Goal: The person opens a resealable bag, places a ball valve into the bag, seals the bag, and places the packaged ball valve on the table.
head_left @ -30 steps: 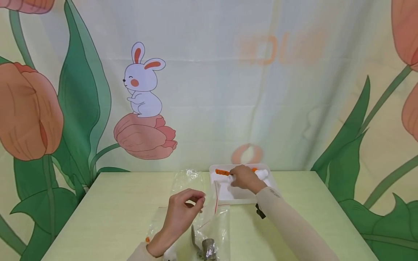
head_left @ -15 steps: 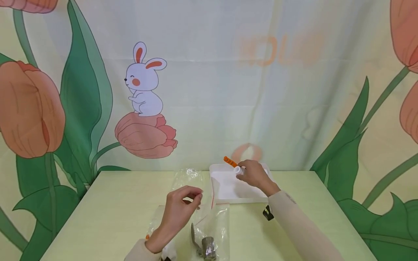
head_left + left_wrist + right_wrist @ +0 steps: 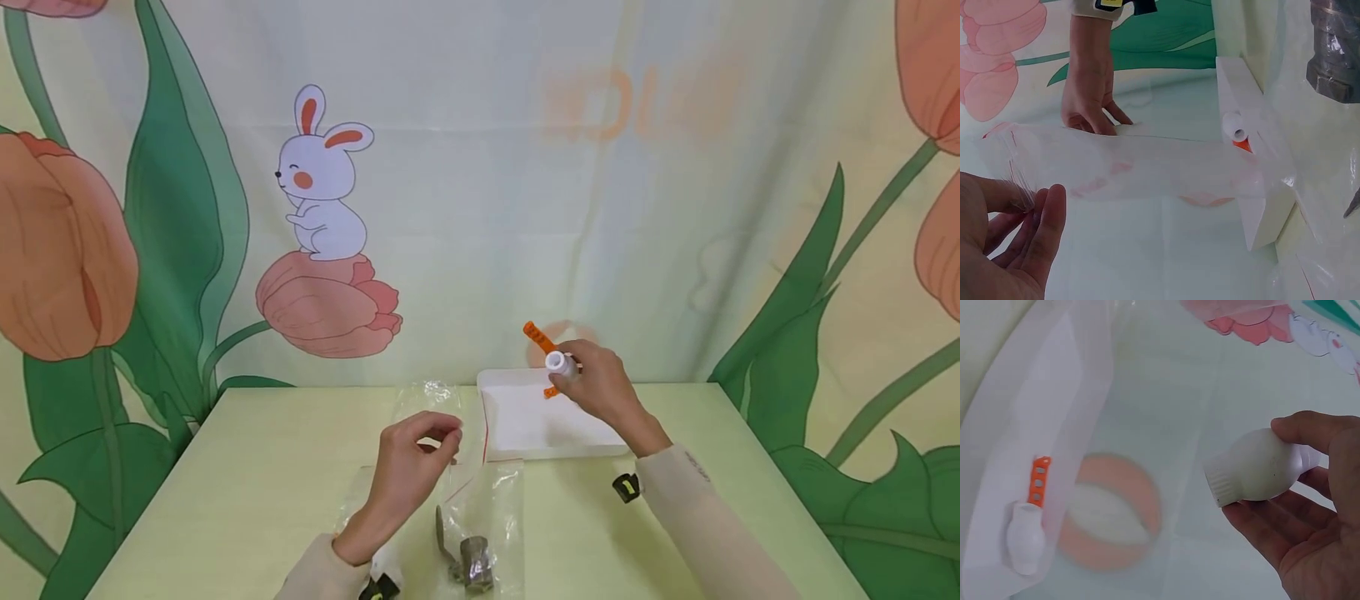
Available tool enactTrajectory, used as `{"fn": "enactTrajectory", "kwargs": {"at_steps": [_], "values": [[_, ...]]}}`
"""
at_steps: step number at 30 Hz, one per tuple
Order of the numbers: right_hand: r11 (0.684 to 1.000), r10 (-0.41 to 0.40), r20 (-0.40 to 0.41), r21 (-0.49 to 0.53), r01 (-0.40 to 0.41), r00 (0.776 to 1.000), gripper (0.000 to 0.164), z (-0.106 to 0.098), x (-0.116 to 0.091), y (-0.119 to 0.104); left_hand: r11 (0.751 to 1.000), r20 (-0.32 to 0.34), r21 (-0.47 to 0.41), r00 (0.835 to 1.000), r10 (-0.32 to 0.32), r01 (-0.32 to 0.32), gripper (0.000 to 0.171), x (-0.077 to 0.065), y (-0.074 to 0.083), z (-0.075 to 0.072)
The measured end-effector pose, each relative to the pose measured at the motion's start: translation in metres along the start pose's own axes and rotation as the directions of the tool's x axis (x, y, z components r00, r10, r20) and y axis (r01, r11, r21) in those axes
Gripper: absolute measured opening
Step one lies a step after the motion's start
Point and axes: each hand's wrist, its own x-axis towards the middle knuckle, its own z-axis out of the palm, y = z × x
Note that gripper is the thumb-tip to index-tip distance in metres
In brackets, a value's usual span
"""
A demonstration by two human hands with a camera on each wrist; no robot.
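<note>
My right hand (image 3: 600, 379) grips a white plastic ball valve (image 3: 561, 365) with an orange lever (image 3: 537, 335), raised above the white tray (image 3: 558, 452). In the right wrist view the fingers lie round the rounded body of this white valve (image 3: 1259, 465); its lever is hidden there. A second white valve (image 3: 1025, 540) with an orange lever (image 3: 1039, 481) lies inside the tray. My left hand (image 3: 408, 462) pinches the edge of a clear zip bag (image 3: 1147, 165), held up to the left of the tray. Nearer to me, a grey metal valve (image 3: 476, 562) with a lever lies in a clear bag.
Another clear bag (image 3: 429, 402) lies at the table's back edge, left of the tray. A printed curtain (image 3: 465, 208) hangs right behind the pale table (image 3: 247, 467). Beside the left wrist, white items are partly hidden by the sleeve (image 3: 318, 571).
My right hand has lifted the white valve out of the tray, up and slightly right, uncovering the other valve's orange lever. The left hand stays almost still, pinching the bag.
</note>
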Motion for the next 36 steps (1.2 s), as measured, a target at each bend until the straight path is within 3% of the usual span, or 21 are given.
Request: {"fn": "enactTrajectory", "kwargs": {"at_steps": [8,15,28,36], "values": [[0.991,-0.113,-0.122,0.055,0.121,0.986,0.031,-0.018,-0.009,-0.029,1.0,-0.002,0.029,1.0,-0.004,0.004,0.008,0.006,0.005,-0.001],[0.974,-0.181,-0.234,0.093,0.208,0.955,0.036,-0.034,-0.016,-0.05,0.999,-0.031,0.029,0.999,-0.026,0.027,0.008,0.011,0.009,0.002],[0.946,-0.218,-0.362,0.149,0.287,0.906,0.042,-0.064,-0.027,-0.081,0.998,-0.077,0.012,0.996,-0.053,0.054,0.008,0.02,0.016,0.012],[0.917,-0.243,-0.455,0.179,0.355,0.857,0.045,-0.067,-0.037,-0.099,0.996,-0.08,-0.015,0.993,-0.086,0.085,0.008,0.021,0.019,0.018]]}}
